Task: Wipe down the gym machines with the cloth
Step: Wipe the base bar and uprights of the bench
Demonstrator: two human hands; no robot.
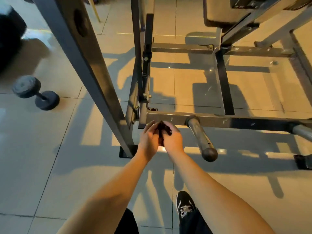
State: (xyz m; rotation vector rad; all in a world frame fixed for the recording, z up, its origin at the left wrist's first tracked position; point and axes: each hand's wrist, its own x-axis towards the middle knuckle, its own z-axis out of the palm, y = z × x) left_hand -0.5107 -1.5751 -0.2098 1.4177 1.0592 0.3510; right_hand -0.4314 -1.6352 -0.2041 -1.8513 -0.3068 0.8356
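Tiled floor (50, 166) spreads beneath you, a dumbbell (36, 92) off to your left. Your left hand (148, 137) and right hand (172, 139) are together, gripping the bunched dark cloth (163, 130) between them, right at the gym machine's low crossbar (236, 121).

black cloth (162, 130), grey dumbbell (35, 92), pale floor tiles (33, 157)

Machine (224, 92): grey metal frame, stands on floor (50, 157), round peg (200, 137) sticks out from low bar (219, 119). Cloth (163, 130): dark, small, bunched up, held between left hand (149, 136) and right hand (172, 138), just beside bar's left end.
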